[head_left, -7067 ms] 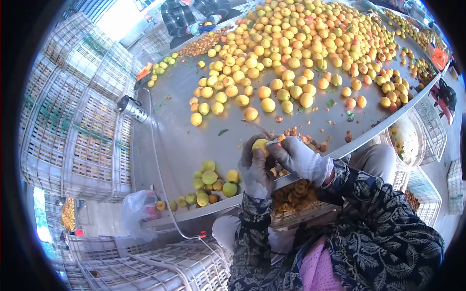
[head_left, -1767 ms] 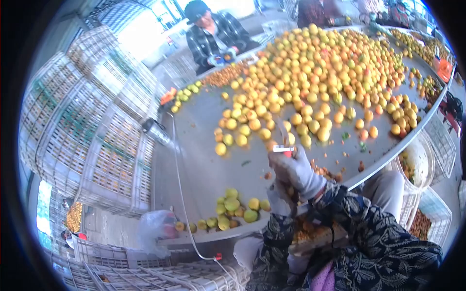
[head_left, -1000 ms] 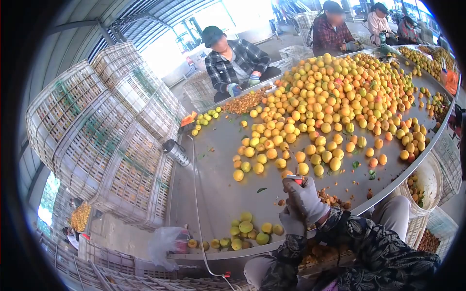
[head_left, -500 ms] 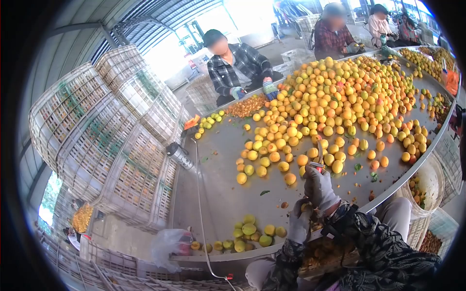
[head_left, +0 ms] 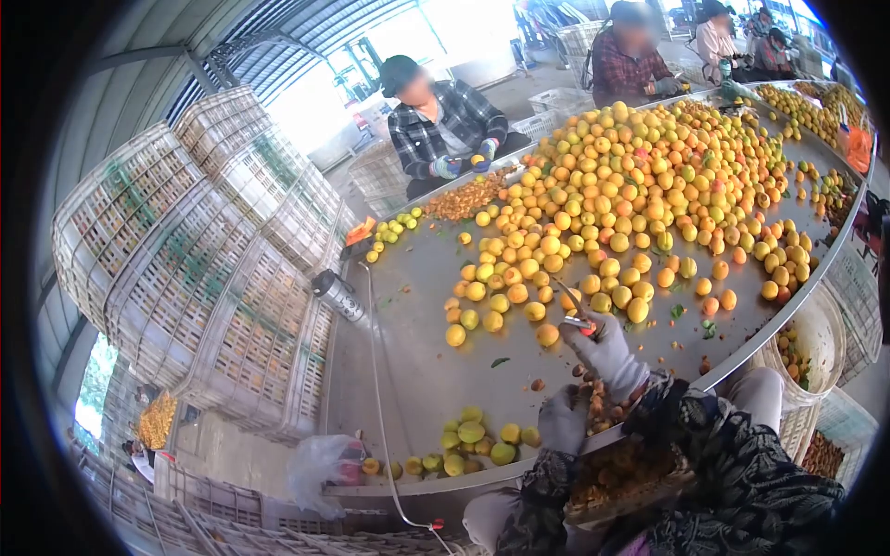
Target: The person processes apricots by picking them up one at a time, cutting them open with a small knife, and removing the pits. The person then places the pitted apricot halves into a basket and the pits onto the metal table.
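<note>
My right hand [head_left: 604,354], in a light grey glove, grips a small knife [head_left: 582,324] with some red on its handle. Its blade points up and left, at the near edge of a big heap of yellow-orange apricots [head_left: 640,176]. Lower down, at the table's near edge, is my gloved left hand [head_left: 563,419]. Its fingers look curled; what they hold, if anything, cannot be made out. Brown pits or scraps [head_left: 603,410] lie between and beside my hands. Below the edge sits a container with more brown pieces [head_left: 621,473].
Greenish fruit [head_left: 471,433] lies near the metal table's [head_left: 417,371] front edge, beside a plastic bag [head_left: 320,473]. A grey bottle [head_left: 338,295] and a thin pole [head_left: 378,371] stand left. Stacked crates [head_left: 185,278] rise beyond. Across the table a co-worker [head_left: 445,125] handles fruit.
My right hand with the knife has shifted slightly left. My left hand has moved down and apart from it. The co-worker opposite has raised both hands, now with a fruit.
</note>
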A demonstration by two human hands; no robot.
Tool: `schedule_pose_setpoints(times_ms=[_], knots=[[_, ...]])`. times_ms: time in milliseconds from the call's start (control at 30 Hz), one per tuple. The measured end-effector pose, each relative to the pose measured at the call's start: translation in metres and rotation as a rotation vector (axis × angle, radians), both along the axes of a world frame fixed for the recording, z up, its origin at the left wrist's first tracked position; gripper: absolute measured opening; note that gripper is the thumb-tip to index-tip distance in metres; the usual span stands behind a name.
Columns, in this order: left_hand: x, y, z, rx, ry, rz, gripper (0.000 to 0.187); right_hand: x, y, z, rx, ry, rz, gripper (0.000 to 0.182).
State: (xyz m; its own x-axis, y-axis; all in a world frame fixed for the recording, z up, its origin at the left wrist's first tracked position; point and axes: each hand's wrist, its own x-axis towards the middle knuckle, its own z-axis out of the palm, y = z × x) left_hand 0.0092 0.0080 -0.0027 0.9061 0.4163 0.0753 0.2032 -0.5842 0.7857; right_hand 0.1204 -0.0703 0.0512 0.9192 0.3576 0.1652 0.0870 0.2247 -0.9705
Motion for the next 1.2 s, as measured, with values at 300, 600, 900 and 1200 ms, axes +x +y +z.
schedule_pose_setpoints(times_ms=[300,600,900,1200], knots=[[-0.007,-0.005,0.014,0.109,0.092,-0.017,0.032,0.089,-0.104,-0.015,-1.155,-0.445,-0.199,0.033],[-0.018,-0.019,0.031,-0.563,0.1,-0.648,0.031,0.098,-0.126,-0.051,-1.313,-0.354,0.175,0.036],[-0.021,-0.028,0.04,-0.753,0.265,-0.905,0.029,0.107,-0.108,-0.047,-1.322,-0.497,-0.035,0.039],[-0.014,-0.023,0.017,-0.579,0.08,-0.714,0.025,0.106,-0.093,-0.038,-1.275,-0.429,0.059,0.034]])
